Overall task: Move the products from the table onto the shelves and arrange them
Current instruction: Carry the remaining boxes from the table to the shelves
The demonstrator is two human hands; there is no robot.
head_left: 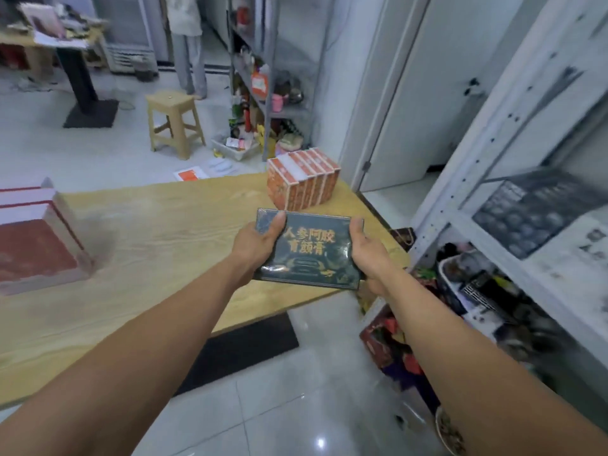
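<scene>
A flat dark green box [311, 250] with gold lettering is held over the right end of the wooden table [158, 238]. My left hand [255, 246] grips its left edge, thumb on top. My right hand [370, 256] grips its right edge. Behind it on the table stands a row of several orange patterned boxes [302, 179]. At the table's left end lie red and white boxes [36, 241]. The white metal shelf unit [513, 179] rises to the right, with a dark patterned box [539, 209] lying on one shelf.
Baskets and assorted packets [467, 291] crowd the floor under the right shelf. A beige plastic stool [174, 123], a second cluttered shelf [263, 77] and a person standing [189, 44] are farther back. A dark mat [243, 350] lies under the table edge.
</scene>
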